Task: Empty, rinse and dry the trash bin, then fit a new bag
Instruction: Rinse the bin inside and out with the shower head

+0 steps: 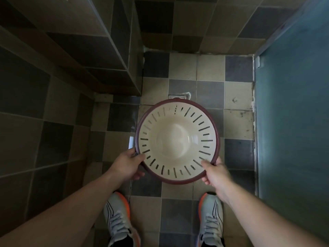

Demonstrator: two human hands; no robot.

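In the head view, the person stands on a tiled floor (183, 68) and holds the trash bin (178, 139) in front of the body, above the floor, with its mouth turned up to the camera. The left hand (128, 164) grasps the near-left part of the rim, thumb on the inside wall and fingers curled under; the right hand (216, 172) grasps the near-right part in the same way. The bin looks empty, with no bag and no rubbish inside, so the emptying step seems done and the rinsing or drying step is probably in hand; whether the inside is wet cannot be told. The next move probably calls for water or a cloth, and for a firm hold, because the plastic is smooth. The bin is round, of cream glossy plastic with a dark red rim, with narrow slots in its sloping wall and a closed, rounded bottom. The floor tiles are square, matte, beige and grey. Beside the right arm stands a blue-green panel (292, 104). Two shoes (118, 218) with orange edges show below.
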